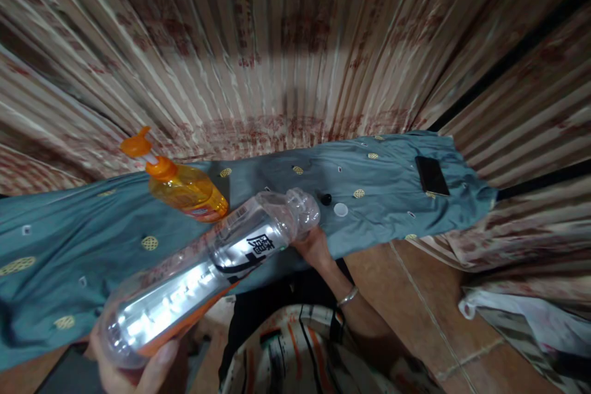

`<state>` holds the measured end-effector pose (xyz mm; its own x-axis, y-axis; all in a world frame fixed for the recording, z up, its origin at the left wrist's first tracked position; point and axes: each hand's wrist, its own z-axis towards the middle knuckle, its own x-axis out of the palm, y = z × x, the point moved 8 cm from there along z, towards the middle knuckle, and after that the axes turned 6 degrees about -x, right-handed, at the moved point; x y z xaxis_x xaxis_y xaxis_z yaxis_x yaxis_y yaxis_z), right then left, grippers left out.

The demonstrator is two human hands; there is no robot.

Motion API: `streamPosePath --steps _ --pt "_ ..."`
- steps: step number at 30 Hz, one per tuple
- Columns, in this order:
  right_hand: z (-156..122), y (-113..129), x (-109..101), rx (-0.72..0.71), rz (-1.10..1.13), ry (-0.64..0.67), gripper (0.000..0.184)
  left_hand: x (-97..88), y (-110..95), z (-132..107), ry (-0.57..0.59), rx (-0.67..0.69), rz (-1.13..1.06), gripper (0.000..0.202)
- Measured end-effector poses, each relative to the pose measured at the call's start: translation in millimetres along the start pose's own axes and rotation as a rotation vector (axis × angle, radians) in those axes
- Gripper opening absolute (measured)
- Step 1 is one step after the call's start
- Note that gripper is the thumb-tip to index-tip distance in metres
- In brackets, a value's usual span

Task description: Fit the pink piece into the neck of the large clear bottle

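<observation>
Clear bottle [203,277]: long axis slants from my left hand [154,370], clasping base [115,326], to right hand [316,249], gripping neck [295,200]

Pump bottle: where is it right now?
In the head view, the orange pump bottle is left of centre on the teal cloth, just beyond the large clear bottle, with the curtain behind it.

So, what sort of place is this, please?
Probably a room in a home: patterned curtains hang behind a long green-blue cloth, and the floor looks tiled.
</observation>
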<state>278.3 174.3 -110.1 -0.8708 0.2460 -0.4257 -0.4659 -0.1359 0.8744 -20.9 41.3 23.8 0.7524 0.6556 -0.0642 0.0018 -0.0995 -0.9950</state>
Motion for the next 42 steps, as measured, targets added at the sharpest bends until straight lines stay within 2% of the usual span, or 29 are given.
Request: streamPosePath --steps 3,10,13,23,28,37,42 --pt "0.1 -2.1 1.8 0.018 -0.019 0.007 0.056 1.5 5.1 -2.9 -0.022 -0.114 -0.112 0.080" --pt "0.4 -2.1 2.9 0.003 -0.037 -0.007 0.057 5.4 4.3 -5.8 -0.055 -0.141 -0.137 0.085" --pt "-0.2 -0.8 3.0 -0.013 -0.031 0.013 0.062 7.2 6.9 -4.4 -0.043 -0.175 -0.136 0.083" --pt "-2.5 -8.3 5.6 0.026 0.003 0.038 0.058 4.0 15.1 1.8 -0.005 -0.223 -0.174 0.082" --pt "-0.9 -3.6 2.5 -0.014 -0.009 0.006 0.056 4.1 13.8 3.2 0.030 -0.167 -0.183 0.081" --pt "-1.1 -6.7 3.7 0.013 0.006 0.005 0.062 -14.1 20.9 8.7 0.003 -0.042 -0.152 0.084" --pt "-1.7 -10.0 6.3 0.023 -0.009 0.004 0.062 -25.6 24.7 9.5 -0.073 -0.035 -0.095 0.089"
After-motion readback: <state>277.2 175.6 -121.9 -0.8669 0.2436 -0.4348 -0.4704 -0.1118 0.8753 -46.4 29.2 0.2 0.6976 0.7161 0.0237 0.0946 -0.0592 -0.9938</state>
